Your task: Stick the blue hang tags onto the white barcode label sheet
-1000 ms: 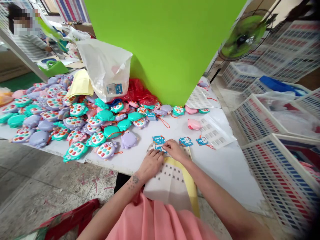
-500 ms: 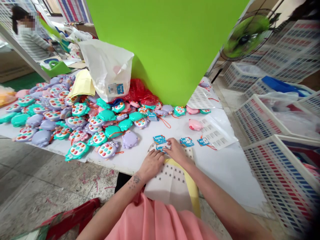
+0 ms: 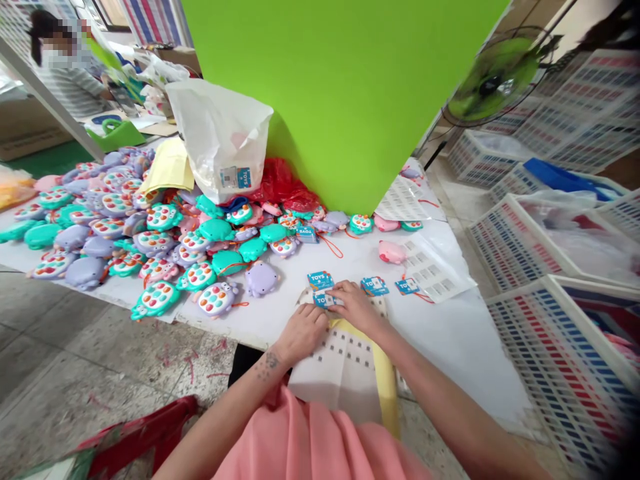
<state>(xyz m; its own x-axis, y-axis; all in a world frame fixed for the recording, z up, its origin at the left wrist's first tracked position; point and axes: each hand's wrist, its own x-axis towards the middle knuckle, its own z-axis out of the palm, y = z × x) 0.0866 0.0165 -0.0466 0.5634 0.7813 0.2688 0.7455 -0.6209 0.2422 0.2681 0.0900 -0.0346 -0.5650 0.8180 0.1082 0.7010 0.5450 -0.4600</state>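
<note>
My right hand (image 3: 354,307) has its fingertips on a blue card (image 3: 323,300) marked TO, pressing at its right side. Close on the left, my left hand (image 3: 304,329) lies fingers forward on the sticker sheet (image 3: 340,373), its fingertips near the card's lower edge. That sheet, with small grey squares, lies over yellow paper (image 3: 384,380) at the table's front edge. Just behind the held card is a blue TOYS card (image 3: 319,279). Further right are a stack of blue cards (image 3: 375,286) and a card with an orange cord (image 3: 407,286).
Turtle-like and other toys (image 3: 157,300) pile up on the left of the white table (image 3: 280,320). A white bag (image 3: 215,133) and red plastic (image 3: 285,187) stand before a green panel (image 3: 340,100). White crates (image 3: 560,360) flank the right. A person (image 3: 75,87) sits far left.
My right hand's fingers have drawn slightly back and down, and more of the blue card under them shows. My left hand has shifted slightly down. The view has moved a little.
</note>
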